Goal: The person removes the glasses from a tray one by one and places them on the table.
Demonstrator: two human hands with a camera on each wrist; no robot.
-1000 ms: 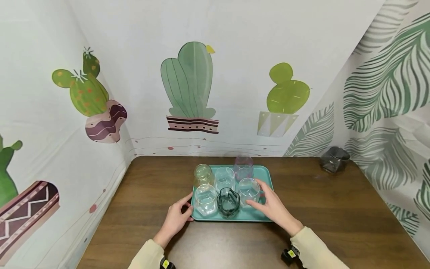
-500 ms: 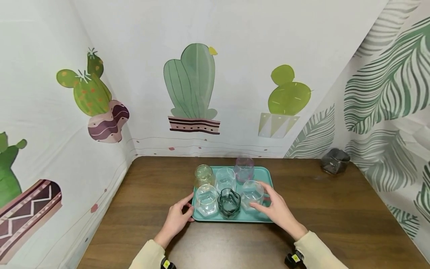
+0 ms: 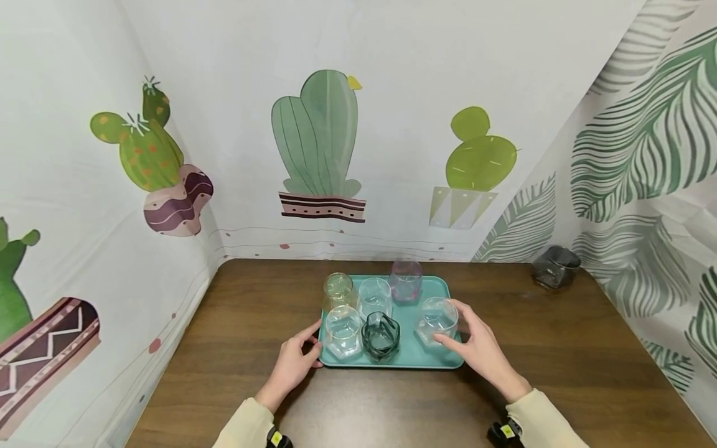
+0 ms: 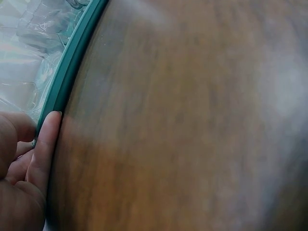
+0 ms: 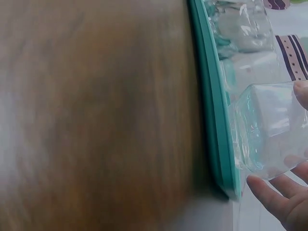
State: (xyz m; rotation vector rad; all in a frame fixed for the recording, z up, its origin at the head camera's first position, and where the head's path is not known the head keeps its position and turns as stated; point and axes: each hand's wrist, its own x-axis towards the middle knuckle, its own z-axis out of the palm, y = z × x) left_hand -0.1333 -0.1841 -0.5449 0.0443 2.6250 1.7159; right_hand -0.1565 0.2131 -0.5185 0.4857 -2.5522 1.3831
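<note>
At the lower middle of the head view, slightly left, the left hand (image 3: 294, 361) is holding the near-left corner of the teal tray (image 3: 403, 361), its fingers close together around the edge. The tray is looking stiff, so gripping it by the rim is probably enough. At its left end a yellowish glass (image 3: 338, 289) is standing behind a clear front glass (image 3: 343, 333). Next, a second clear glass (image 3: 374, 295) is standing behind a dark green glass (image 3: 381, 336), and a purple glass (image 3: 406, 280) is standing near the far edge.

Right of the lower centre of the frame, the right hand (image 3: 482, 348) is holding a clear angular glass (image 3: 437, 320) over the right part of the tray, thumb and fingers spread around opposite sides; I cannot tell whether its base is touching the tray. This glass is probably being light enough for one hand, but rigid, smooth and fragile. The sides, low near the angular base, are seeming the safest hold; the rim may chip. On the right, a grey glass (image 3: 556, 267) is standing at the table's far corner.
</note>
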